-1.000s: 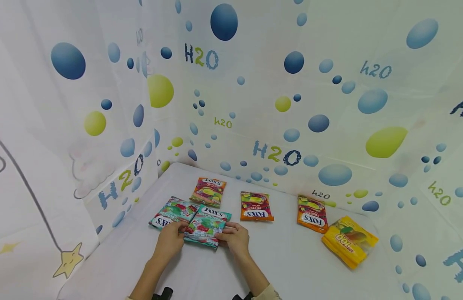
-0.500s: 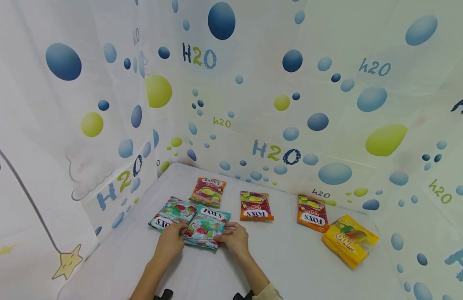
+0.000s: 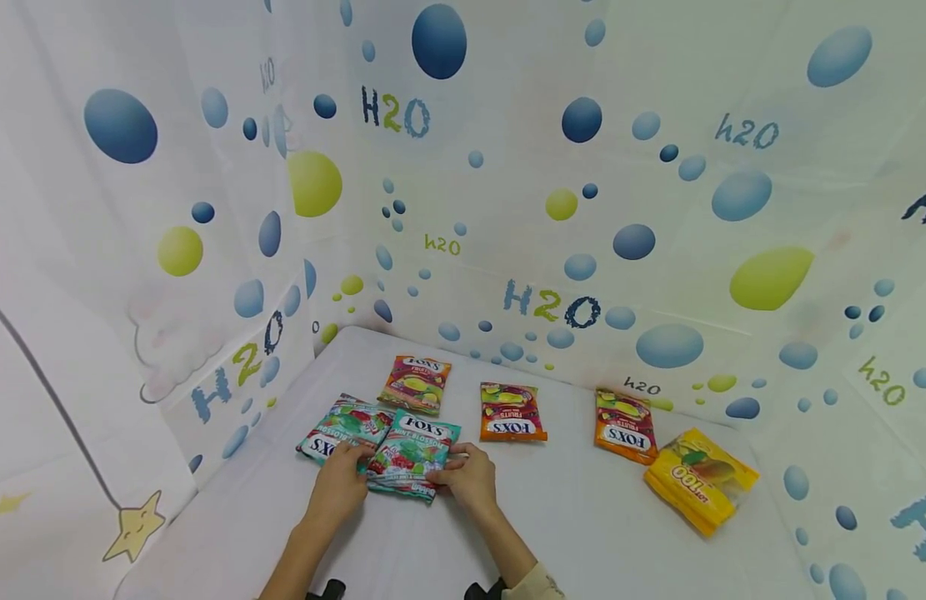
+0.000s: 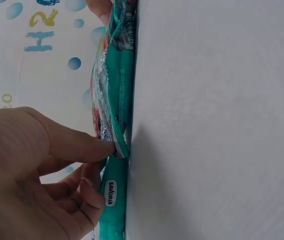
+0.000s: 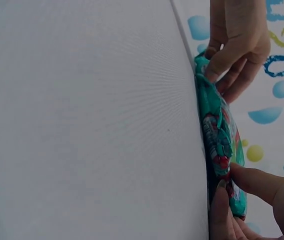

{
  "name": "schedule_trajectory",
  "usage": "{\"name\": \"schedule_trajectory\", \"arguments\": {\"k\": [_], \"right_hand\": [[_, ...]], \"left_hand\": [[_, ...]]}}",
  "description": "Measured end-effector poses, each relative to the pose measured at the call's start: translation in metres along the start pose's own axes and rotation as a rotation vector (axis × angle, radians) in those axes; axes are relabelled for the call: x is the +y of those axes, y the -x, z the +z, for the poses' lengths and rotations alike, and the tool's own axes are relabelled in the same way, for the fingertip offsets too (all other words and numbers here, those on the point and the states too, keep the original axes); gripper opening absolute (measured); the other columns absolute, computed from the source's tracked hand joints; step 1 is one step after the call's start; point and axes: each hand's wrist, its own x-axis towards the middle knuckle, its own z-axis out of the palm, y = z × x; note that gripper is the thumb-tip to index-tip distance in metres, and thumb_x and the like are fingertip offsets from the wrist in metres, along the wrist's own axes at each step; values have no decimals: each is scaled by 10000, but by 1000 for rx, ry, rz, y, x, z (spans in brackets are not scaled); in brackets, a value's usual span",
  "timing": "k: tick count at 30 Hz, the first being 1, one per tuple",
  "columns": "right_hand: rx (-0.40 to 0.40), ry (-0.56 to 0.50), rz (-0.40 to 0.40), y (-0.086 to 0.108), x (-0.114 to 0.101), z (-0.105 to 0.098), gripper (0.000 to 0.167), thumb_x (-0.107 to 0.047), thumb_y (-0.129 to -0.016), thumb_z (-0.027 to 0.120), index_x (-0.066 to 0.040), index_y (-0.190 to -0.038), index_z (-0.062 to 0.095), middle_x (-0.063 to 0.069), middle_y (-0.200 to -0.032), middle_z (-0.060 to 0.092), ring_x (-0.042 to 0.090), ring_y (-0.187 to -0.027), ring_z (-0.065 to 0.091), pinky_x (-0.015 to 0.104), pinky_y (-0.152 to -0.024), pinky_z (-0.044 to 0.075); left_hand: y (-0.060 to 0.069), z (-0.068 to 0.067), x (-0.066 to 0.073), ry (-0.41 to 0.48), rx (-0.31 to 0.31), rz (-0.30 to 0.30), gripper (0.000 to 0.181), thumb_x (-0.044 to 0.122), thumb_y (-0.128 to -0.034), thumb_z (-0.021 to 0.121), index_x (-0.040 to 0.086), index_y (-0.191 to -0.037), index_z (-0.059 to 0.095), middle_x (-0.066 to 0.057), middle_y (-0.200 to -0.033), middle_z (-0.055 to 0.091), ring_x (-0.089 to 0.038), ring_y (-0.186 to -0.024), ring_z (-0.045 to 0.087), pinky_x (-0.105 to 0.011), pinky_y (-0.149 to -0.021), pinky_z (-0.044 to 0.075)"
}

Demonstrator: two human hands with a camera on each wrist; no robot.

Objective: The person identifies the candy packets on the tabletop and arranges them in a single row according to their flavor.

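Note:
Between the two hands lies a teal FOX'S packet [image 3: 410,454], its left edge overlapping another teal packet [image 3: 346,427] on the table. My left hand [image 3: 340,483] pinches the near left edge of the front packet; in the left wrist view the thumb of the left hand [image 4: 42,165] presses on the packet's corner [image 4: 119,145], curled fingers beside it. My right hand [image 3: 470,479] grips the right edge, and in the right wrist view the thumb and fingers of the right hand [image 5: 257,205] close round the packet's end [image 5: 224,160].
Behind is an orange-red FOX'S packet [image 3: 416,385]. To the right lie a second red packet [image 3: 511,412], a third [image 3: 625,425] and a yellow LOT TOO packet [image 3: 701,482] touching it. Patterned sheets stand behind and beside the white table [image 3: 575,525].
The head view has shifted slightly. Both hands keep hold of the front teal packet, which has barely moved; its printed face shows a little more plainly.

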Motion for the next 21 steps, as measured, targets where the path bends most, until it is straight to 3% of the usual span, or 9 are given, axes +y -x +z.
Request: {"name": "schedule_trajectory", "arguments": {"k": [4,8,12,17,21], "right_hand": [[-21,13,0,-1,-1,-3,529,-66,-754,934,23,-1193,652,76,-836,704,164,-671,725,336,-599,623],[-26,94,-14,-2,-1,-6,518,-131,-753,947,6,-1172,675,37,-838,721,139,-695,706,306,-596,610],[-53,144,-14,-4,-2,-12,465,-200,-812,911,-1,-1164,682,18,-813,755,148,-673,717,291,-592,588],[-57,158,-21,-4,-6,-24,357,-244,-884,844,-7,-1119,718,27,-790,765,171,-657,726,303,-589,585],[-18,156,-46,-7,-9,-34,267,-245,-914,815,-28,-1057,753,30,-800,762,177,-674,729,318,-600,600]], "left_hand": [[-1,-4,3,-16,-28,2,406,-132,-790,650,-31,-1175,731,-182,-1116,639,-336,-983,648,-553,-874,538],[-2,-9,6,-39,-56,11,418,-134,-778,626,-49,-1175,725,-192,-1107,643,-329,-976,649,-555,-886,539],[-5,-12,11,-47,-85,-1,445,-120,-789,630,-38,-1220,707,-212,-1136,633,-327,-976,646,-559,-895,540],[-5,-14,20,-34,-103,-29,393,-40,-891,672,-35,-1284,661,-266,-1257,582,-421,-1087,645,-595,-938,527],[-8,-14,27,-29,-85,-20,414,41,-939,693,-64,-1333,622,-246,-1212,572,-365,-978,650,-553,-845,553]]}}
